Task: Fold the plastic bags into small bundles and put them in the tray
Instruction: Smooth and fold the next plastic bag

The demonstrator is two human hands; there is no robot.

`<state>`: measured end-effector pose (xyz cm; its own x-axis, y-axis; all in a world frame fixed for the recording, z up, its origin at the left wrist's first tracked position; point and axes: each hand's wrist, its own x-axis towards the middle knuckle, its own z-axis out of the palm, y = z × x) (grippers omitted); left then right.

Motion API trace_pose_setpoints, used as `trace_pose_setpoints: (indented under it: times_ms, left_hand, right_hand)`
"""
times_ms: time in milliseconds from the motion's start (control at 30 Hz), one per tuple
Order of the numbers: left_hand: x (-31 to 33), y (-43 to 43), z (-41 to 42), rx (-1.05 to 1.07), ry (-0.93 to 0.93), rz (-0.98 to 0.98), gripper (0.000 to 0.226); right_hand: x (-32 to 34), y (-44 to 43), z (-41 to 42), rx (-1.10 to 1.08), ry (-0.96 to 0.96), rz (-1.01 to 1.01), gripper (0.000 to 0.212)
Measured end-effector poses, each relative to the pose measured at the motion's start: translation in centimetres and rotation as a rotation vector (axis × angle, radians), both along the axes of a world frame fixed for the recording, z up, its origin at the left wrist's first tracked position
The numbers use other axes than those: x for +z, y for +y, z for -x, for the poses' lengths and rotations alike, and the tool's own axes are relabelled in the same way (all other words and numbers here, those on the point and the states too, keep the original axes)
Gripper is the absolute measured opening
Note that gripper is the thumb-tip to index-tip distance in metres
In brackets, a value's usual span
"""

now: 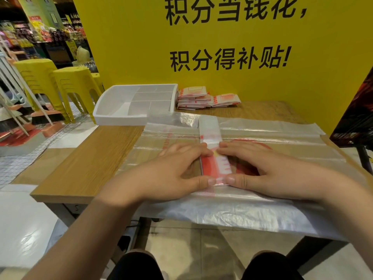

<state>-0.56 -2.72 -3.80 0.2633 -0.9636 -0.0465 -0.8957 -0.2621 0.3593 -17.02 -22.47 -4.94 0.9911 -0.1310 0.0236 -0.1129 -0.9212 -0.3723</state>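
From here I see the left hand (173, 170) and right hand (268, 168) laid flat on the folded bag strip (210, 130) mid-table, fingers nearly straight; thumbs seem to press its near end, not pinch; the strip lies on spread bags (262, 134); finished bundles (197, 98) sit just beside the white tray (113, 116).

Bold red and white print on the folded bag strip (215, 165) near the desk's front edge, and the clear plastic bags (262, 134) beneath carry faint red lettering. Light wood grain on the desk (90, 158). Plain white tray (121, 119) at the far left corner, white bundles (201, 98) with red print along the far edge. Yellow board (141, 47) with black characters behind, yellow stools (76, 85) off the left edge.
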Motion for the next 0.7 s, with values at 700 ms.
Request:
trace_pose_setpoints:
  times_ms: [700]
  left_hand:
    - [1.2,1.4,1.8,0.007,-0.082,0.097,0.059]
  right_hand:
    - [1.2,0.5,0.0,-0.085,-0.029,-0.182,0.082]
